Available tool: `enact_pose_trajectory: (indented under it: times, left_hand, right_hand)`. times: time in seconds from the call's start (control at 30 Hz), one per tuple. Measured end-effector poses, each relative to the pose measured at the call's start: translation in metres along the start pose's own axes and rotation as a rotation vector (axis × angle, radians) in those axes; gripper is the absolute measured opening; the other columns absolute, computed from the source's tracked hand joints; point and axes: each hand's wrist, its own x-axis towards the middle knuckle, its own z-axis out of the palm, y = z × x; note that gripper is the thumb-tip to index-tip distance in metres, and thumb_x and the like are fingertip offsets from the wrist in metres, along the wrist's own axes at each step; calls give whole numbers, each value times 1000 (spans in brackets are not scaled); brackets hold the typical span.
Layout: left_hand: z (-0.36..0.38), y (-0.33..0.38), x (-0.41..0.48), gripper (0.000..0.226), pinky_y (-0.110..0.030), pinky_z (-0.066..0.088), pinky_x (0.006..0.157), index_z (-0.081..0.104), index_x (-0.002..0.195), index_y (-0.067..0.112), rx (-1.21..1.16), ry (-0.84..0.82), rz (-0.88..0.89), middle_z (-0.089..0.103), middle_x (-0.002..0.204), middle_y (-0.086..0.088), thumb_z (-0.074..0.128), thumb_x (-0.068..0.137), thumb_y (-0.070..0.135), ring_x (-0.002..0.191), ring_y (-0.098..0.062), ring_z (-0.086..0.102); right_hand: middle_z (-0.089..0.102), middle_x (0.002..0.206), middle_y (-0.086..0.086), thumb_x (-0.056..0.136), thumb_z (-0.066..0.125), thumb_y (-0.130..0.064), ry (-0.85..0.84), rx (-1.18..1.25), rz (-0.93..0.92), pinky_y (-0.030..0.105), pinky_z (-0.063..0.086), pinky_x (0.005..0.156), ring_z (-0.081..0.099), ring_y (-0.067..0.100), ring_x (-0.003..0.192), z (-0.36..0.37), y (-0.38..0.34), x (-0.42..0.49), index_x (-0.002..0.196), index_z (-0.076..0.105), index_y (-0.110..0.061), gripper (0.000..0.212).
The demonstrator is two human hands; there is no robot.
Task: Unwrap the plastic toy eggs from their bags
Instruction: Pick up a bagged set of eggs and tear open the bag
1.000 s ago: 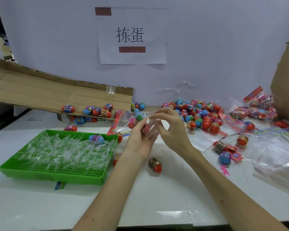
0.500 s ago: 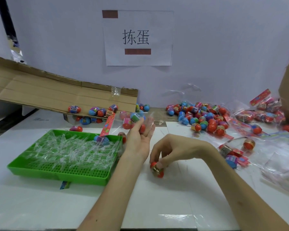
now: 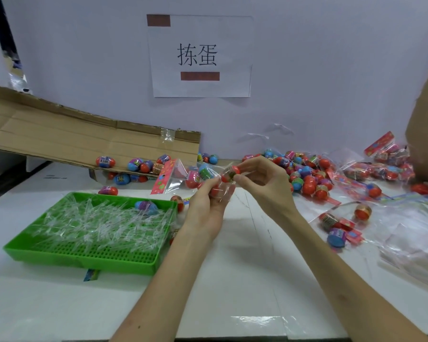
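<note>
Over the white table [image 3: 232, 280], the left hand [image 3: 208, 208] grips a clear bag [image 3: 195, 177] of eggs while the right hand [image 3: 265, 186], at its 2 o'clock, pinches a red egg [image 3: 230, 174] at the bag's mouth, with a green tray [image 3: 84, 259] at 9 o'clock and the loose egg pile [image 3: 309, 178] farther off at 1 o'clock.

a clear bag [image 3: 177, 180] with a red card top lies sideways in the air, pink and green eggs [image 3: 192, 178] inside; a red gold-banded egg [image 3: 230, 174] sits at the end opposite the card.
</note>
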Motion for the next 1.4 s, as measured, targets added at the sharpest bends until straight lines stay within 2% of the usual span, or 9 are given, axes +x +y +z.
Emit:
enact_pose_trajectory:
  times: [0.23, 0.37, 0.53, 0.63, 0.77, 0.9, 1.0, 1.2, 1.4]
  left_hand:
    - [-2, 1, -1, 16, -38, 62, 86, 68, 106, 4, 35, -32, 39, 78, 101, -13, 56, 104, 15, 91, -19, 77]
    - [-4, 2, -4, 36, -46, 54, 101, 67, 124, 8, 16, -117, 32, 74, 121, -18, 51, 106, 34, 113, -30, 72]
    - [-4, 3, -5, 42, -52, 46, 112, 61, 135, 2, -1, -172, 10, 67, 131, -24, 53, 104, 29, 123, -36, 65]
    - [-1, 1, -5, 40, -50, 46, 113, 58, 134, 0, 67, -200, -8, 57, 142, -28, 56, 102, 24, 131, -37, 60]
    - [-3, -1, -5, 23, -42, 56, 99, 69, 109, 3, 120, -219, -34, 72, 122, -20, 56, 105, 22, 124, -30, 66]
    - [-4, -2, -4, 28, -34, 61, 86, 78, 106, 9, 152, -230, -19, 74, 118, -12, 53, 107, 22, 114, -25, 72]
    - [-3, -2, -4, 33, -31, 60, 86, 83, 99, 15, 207, -236, -20, 76, 118, -7, 52, 107, 23, 107, -17, 73]
    - [-5, -5, 1, 32, -33, 61, 83, 70, 123, 12, 242, -200, 5, 75, 120, -5, 52, 106, 33, 110, -17, 73]
    - [-7, -2, -1, 43, -35, 61, 86, 83, 103, 19, 216, -238, -22, 76, 118, -5, 42, 110, 32, 107, -19, 74]
  right_hand:
    - [72, 88, -11, 83, 83, -9, 17, -70, -82, 29, 61, 72, 72, 14, 79, 7, -9, -6, 94, 68, -24, 23]
    - [72, 88, -7, 83, 82, -7, 41, -126, -102, 28, 60, 72, 71, 13, 79, 8, -10, -8, 95, 70, -15, 19]
    - [71, 84, -11, 81, 84, -8, 64, -165, -101, 15, 52, 74, 69, 7, 80, 7, -10, -8, 94, 71, -12, 19]
    - [72, 82, -10, 80, 86, -13, 103, -185, -97, 17, 49, 75, 66, 7, 80, 9, -9, -10, 91, 73, -14, 16]
    - [70, 86, 0, 86, 81, -12, 115, -227, -133, 23, 45, 69, 60, 17, 83, 12, -7, -10, 96, 80, -12, 10]
    - [60, 95, 2, 96, 64, -1, -7, -241, -100, 19, 44, 73, 57, 16, 91, 14, -1, -9, 114, 78, -18, 29]
    - [51, 99, 3, 97, 52, 5, -101, -237, -58, 19, 45, 79, 51, 7, 92, 16, 3, -9, 122, 74, -21, 42]
    - [51, 104, 0, 98, 50, 1, -116, -198, -27, 19, 47, 85, 51, 5, 99, 17, 6, -9, 125, 72, -26, 44]
    - [46, 101, -4, 94, 52, -18, -114, -181, -52, 14, 43, 84, 50, 7, 99, 18, 0, -12, 124, 73, -27, 38]
